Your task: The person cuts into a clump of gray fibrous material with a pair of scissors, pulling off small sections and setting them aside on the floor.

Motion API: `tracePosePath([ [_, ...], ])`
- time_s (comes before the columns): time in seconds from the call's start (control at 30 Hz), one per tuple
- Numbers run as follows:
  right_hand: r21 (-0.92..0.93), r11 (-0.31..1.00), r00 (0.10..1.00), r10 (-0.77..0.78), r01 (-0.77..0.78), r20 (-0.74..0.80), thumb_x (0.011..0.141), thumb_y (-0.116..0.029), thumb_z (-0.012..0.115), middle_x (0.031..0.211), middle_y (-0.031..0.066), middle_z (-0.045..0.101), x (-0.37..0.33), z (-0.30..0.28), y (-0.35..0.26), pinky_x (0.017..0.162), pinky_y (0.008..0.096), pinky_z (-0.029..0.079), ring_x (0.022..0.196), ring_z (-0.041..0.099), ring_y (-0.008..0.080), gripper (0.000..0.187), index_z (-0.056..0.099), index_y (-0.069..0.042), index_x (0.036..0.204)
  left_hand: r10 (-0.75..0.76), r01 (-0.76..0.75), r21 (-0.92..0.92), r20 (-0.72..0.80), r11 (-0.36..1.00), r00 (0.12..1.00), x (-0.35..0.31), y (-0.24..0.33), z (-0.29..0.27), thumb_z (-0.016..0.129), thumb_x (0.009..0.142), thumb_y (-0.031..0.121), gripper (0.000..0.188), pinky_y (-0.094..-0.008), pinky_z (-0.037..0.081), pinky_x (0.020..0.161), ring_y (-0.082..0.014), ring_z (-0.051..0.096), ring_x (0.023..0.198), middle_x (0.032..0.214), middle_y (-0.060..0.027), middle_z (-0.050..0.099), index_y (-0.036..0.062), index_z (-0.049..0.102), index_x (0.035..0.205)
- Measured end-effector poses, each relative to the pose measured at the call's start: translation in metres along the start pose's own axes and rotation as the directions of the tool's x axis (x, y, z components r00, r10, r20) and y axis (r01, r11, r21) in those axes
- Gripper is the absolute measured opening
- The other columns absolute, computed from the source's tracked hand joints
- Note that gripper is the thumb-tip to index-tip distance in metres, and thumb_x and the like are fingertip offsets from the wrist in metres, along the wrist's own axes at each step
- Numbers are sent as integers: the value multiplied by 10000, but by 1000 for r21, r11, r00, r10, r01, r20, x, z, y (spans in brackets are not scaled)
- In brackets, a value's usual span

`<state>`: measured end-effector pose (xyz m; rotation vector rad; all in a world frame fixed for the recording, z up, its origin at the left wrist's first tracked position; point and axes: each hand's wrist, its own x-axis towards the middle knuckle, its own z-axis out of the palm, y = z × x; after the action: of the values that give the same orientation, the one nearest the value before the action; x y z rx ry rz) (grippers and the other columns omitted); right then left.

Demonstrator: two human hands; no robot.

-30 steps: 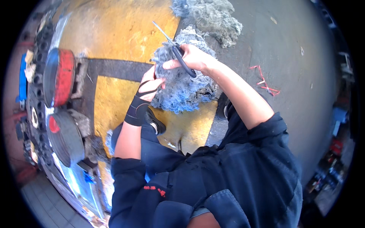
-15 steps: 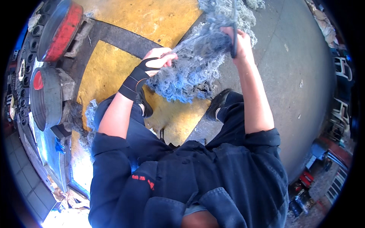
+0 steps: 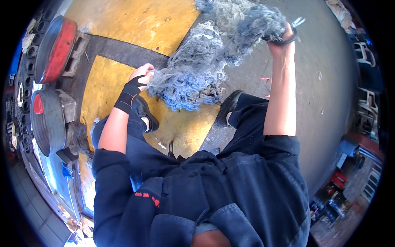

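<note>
The left hand (image 3: 141, 76), in a black fabric wrist wrap (image 3: 125, 99), has its fingers pinched on the left edge of a fluffy mass of tangled grey-blue fibre (image 3: 191, 74), which stretches between both hands' fingers. The right hand (image 3: 283, 46) grips its raised clump, black-handled metal scissors (image 3: 293, 37) against those fingers.

red-banded drum (image 3: 61, 51), left | dark drum (image 3: 50, 123) near it | yellow floor patches (image 3: 140, 25) | red cord (image 3: 266, 78)

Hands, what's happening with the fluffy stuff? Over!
Right hand: gripping grey fibre and scissors. Left hand: at fibre's left edge. Black shoes close by.
</note>
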<state>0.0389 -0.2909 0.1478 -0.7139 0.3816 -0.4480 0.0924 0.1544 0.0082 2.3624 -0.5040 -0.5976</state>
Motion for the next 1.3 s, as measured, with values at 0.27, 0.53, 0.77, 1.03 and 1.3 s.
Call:
tracePosePath([
  [0.27,-85,983,951,178,-161,252,855,-208,544,923,90,654,-35,21,27,730,357,540,828,640,205,230,595,-19,976,35,-53,-238,-76,970,997,27,96,40,678,740,204,593,-364,439,873,-302,539,1066,1182,-221,519,26,434,1250],
  [0.53,106,890,811,349,-444,470,851,-262,570,1001,86,649,-64,40,35,808,397,515,905,628,216,298,592,-43,1051,108,-63,-198,229,978,967,40,103,109,576,823,369,426,-372,407,800,-304,538,885,919,-197,580,-14,541,1004],
  [0.77,520,841,967,15,-150,255,879,-161,474,955,118,622,-26,2,-7,795,374,534,875,614,235,227,560,9,1003,233,-238,6,170,971,957,20,11,74,451,832,338,330,-441,389,653,-392,518,754,742,-208,521,16,514,798],
  [1.03,480,876,981,-137,56,135,890,-222,467,1012,109,619,-19,-18,-35,865,404,488,958,587,251,265,580,-19,1018,-38,33,372,6,928,999,-6,-54,35,469,724,175,173,-437,448,679,-374,576,841,840,-189,612,71,577,810],
  [1.3,301,900,948,-315,316,-54,892,-295,506,779,36,613,-73,64,-35,581,281,502,680,585,175,236,591,-76,869,-221,195,606,-33,771,975,-10,-57,24,465,767,243,256,-448,461,762,-367,591,884,887,-204,623,41,619,803],
])
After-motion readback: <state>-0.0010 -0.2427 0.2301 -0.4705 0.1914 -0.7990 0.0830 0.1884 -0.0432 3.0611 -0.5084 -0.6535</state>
